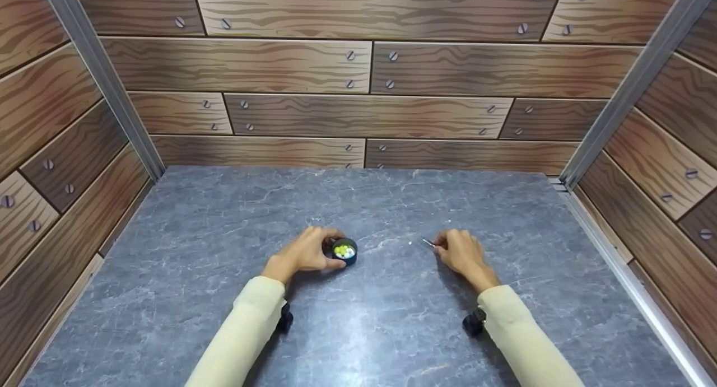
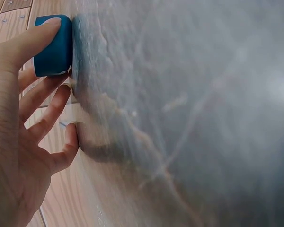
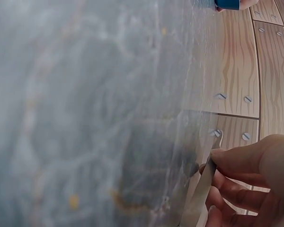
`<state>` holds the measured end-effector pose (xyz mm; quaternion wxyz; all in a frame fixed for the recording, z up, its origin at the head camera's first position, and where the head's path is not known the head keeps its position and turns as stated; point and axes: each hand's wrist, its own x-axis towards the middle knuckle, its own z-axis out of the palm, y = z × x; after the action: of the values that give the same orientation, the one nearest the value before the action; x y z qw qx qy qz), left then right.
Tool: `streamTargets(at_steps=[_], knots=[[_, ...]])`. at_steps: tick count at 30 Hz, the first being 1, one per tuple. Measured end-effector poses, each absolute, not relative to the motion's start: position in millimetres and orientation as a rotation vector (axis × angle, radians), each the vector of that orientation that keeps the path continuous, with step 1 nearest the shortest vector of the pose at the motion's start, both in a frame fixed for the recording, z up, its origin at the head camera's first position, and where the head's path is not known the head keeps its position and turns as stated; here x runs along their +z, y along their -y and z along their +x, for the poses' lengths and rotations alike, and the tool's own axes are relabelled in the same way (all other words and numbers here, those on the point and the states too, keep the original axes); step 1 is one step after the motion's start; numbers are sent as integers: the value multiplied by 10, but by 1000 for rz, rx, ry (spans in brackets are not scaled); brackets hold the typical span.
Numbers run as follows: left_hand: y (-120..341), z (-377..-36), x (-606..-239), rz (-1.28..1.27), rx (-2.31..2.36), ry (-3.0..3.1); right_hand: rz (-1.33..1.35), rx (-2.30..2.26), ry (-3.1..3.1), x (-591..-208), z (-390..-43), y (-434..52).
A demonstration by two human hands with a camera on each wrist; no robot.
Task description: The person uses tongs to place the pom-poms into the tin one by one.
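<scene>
My left hand (image 1: 308, 250) grips a small round blue cup (image 1: 351, 258), thumb on the near side and fingers on the far side. Inside it lie several yellow-green and white beads (image 1: 343, 251). In the left wrist view, the thumb presses against the smooth wall of the cup (image 2: 54, 52), low at the tabletop. My right hand (image 1: 462, 252) pinches slim metal tweezers (image 1: 428, 243) between thumb and fingers, their tip directed left toward the cup. The right wrist view shows the shiny tweezers (image 3: 203, 189) from the side, partly covered by the fingers.
A tiny white speck (image 1: 410, 242) sits on the grey marbled tabletop (image 1: 381, 208) between the hands. Wood-patterned panels (image 1: 358, 115) enclose the back and both sides, with metal posts at the corners. A metal rail (image 1: 633, 286) runs along the right edge.
</scene>
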<state>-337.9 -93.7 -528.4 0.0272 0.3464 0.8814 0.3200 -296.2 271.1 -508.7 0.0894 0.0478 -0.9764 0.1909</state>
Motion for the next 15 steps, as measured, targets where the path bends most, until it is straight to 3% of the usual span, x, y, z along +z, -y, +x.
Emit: streamTargets(at_steps=[15], knots=[[936, -3352, -5256, 1044, 989, -2728, 153, 560, 2902, -5095, -2963, -2694]])
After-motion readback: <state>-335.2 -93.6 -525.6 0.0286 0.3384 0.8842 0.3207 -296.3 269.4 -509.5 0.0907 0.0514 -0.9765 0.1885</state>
